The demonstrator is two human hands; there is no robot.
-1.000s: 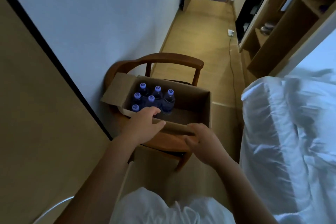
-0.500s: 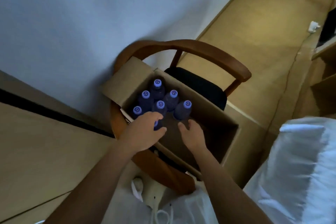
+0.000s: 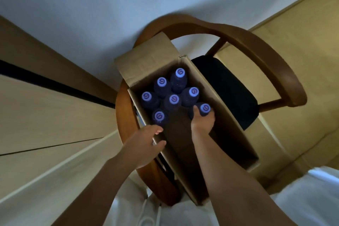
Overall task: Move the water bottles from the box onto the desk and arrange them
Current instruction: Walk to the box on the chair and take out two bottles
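Note:
An open cardboard box (image 3: 236,134) sits on a wooden chair. Several water bottles with pale purple caps stand upright in its far left end. My right hand (image 3: 202,122) is inside the box, fingers curled round the nearest right bottle (image 3: 205,108) below its cap. My left hand (image 3: 145,143) hovers over the box's left wall, fingers relaxed and spread, just short of the near left bottle (image 3: 159,116). The bottles' lower parts are hidden in the dark box.
The round-backed wooden chair (image 3: 271,64) with a black seat cushion (image 3: 227,88) stands against a white wall (image 3: 110,5). A wooden desk surface (image 3: 45,115) lies to the left. White bedding (image 3: 311,198) is at the lower right.
The view has tilted down over the box. My right hand reached further in and closed round a bottle. My left hand came off the bottles and now hovers at the box wall.

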